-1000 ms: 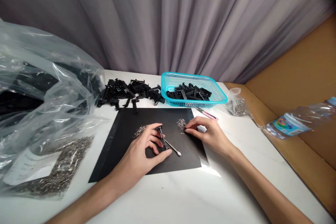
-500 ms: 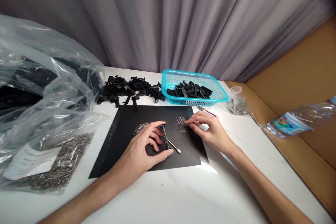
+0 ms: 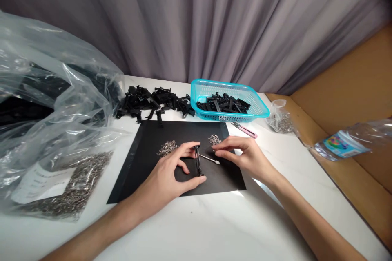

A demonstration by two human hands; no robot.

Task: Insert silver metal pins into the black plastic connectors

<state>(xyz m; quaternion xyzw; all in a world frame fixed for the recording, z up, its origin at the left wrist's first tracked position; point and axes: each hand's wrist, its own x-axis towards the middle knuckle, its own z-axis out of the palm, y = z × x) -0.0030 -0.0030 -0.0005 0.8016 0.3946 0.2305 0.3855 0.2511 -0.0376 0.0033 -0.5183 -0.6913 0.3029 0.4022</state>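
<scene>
My left hand grips a narrow black plastic part by its two ends, between thumb and forefinger, above a black mat. A thin metal rod with a pale tip sticks out to the right behind the part; whether the fingers hold it or it lies on the mat, I cannot tell. My right hand is closed in a pinch beside a small pile of metal clips; anything between its fingertips is too small to make out. Another pile of clips lies beyond my left hand.
A blue basket holds black parts, with more black parts heaped to its left. A pink-handled cutter lies before it. Bags of metal pieces stand at both sides. A bottle and cardboard are at right.
My right hand has drawn slightly back toward me from the clip pile. The black part in my left hand stands more upright, and the rod now points more to the right.
</scene>
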